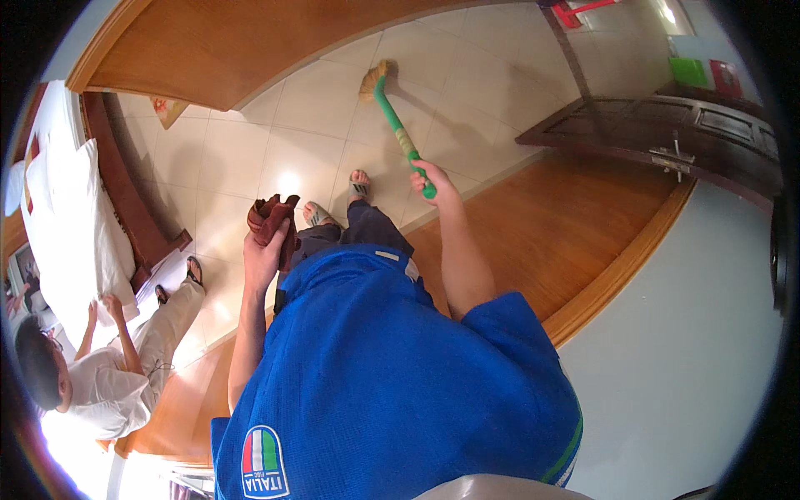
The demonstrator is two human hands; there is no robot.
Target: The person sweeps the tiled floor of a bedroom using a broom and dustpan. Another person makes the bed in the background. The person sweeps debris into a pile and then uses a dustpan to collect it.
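My right hand [435, 180] is closed round the end of a green broom handle [388, 108]. The broom slants away from me, and its straw-coloured bristle head [372, 81] is down at the tiled floor. A pale band wraps the handle a little beyond my fingers. On the other side, my left hand [265, 250] grips a bunched dark red cloth [271, 218] in front of my body. Its fingers are partly hidden behind the folds.
Light tiles [317, 100] cover the floor. At left, a person in pale clothes [125, 367] handles white bedding [75, 200] by a dark wooden bed frame [125, 167]. Wooden panelling [567, 225] runs along my right, with a dark open door [650, 125]. A red tool [571, 15] lies far right.
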